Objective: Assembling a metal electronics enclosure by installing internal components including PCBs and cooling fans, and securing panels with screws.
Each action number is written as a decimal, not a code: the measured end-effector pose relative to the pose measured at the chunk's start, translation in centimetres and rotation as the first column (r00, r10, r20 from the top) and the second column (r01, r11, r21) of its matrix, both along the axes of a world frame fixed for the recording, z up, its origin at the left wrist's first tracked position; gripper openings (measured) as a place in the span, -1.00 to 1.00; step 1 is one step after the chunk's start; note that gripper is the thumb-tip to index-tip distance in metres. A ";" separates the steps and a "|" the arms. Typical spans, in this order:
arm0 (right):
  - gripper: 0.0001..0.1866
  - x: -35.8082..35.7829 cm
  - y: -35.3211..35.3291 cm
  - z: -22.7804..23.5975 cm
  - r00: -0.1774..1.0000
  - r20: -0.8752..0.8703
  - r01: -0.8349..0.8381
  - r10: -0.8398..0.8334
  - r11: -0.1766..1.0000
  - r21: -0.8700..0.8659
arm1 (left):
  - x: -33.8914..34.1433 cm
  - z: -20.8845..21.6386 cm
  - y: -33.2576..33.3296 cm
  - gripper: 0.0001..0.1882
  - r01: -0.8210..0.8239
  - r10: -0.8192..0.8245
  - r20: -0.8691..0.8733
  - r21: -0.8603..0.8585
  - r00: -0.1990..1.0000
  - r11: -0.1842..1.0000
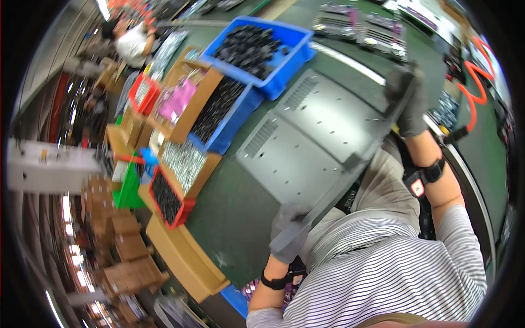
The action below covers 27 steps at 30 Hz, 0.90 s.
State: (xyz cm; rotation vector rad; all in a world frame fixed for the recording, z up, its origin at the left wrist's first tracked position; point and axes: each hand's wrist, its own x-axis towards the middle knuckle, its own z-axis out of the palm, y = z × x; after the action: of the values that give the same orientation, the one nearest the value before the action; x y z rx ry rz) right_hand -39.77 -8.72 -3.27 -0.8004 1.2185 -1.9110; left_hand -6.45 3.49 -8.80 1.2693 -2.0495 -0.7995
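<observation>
Two flat grey metal panels [295, 164] with vent slots and small holes lie side by side on the green worktop. Along their near edge runs a long dark metal bar [340, 190], slanting from lower left to upper right; I cannot tell whether it is joined to the panels. My left hand [290, 232], in a grey glove, is closed around the bar's lower end. At the upper end my right hand [409, 104], gloved too and somewhat blurred, grips the same bar. The fingers are partly hidden behind it.
Beyond the panels stand a blue bin [279, 90] of black parts and a second blue bin [229, 139]. Boxes of small parts and a red bin [186, 214] sit left. Stacked metal assemblies [358, 30] lie at the back; an orange coiled hose [478, 95] hangs right.
</observation>
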 end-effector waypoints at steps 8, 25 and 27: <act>-0.73 -8.2 12.6 3.5 0.896 -0.390 0.002 -0.212 0.880 -0.474 | -1.0 -0.7 1.4 -0.65 -0.211 0.207 0.063 0.047 0.976 0.976; -0.70 -32.0 4.4 -6.6 -0.050 -0.604 0.591 0.795 0.511 0.624 | 1.5 -4.6 1.8 -0.55 -0.259 0.348 0.422 -0.254 0.837 0.932; -0.69 -32.6 1.1 -8.2 0.075 -0.570 0.708 0.818 0.359 0.609 | 2.6 -6.3 1.7 -0.50 -0.286 0.401 0.456 -0.301 0.794 0.910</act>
State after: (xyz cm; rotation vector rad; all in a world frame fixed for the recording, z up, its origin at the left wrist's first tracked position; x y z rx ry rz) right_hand -72.40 -7.63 -11.48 -1.4246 2.6085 0.4510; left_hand -3.85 5.18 -15.12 1.7970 -2.1133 -0.0534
